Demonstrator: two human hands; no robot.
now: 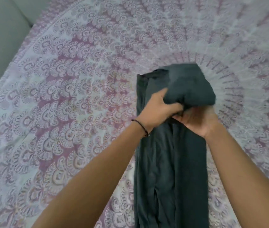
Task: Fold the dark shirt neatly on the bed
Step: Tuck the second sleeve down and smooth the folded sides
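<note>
Head view shows the left hand (159, 111) gripping a bunched fold of the dark shirt (171, 162), fingers closed over the cloth. Touching it, the right hand (197, 120) lies palm-up beneath the same fold, its fingers hidden under the fabric, so its closure cannot be told. A thin dark bracelet (141, 127) circles the left wrist. Beyond the hands the raised end of the shirt bulges; toward the person it runs as a long narrow strip. Under everything lies the bed (64, 96), covered in a pink-and-white patterned spread.

Mandala-print bedspread (64, 79), grey headboard (0, 38)
</note>
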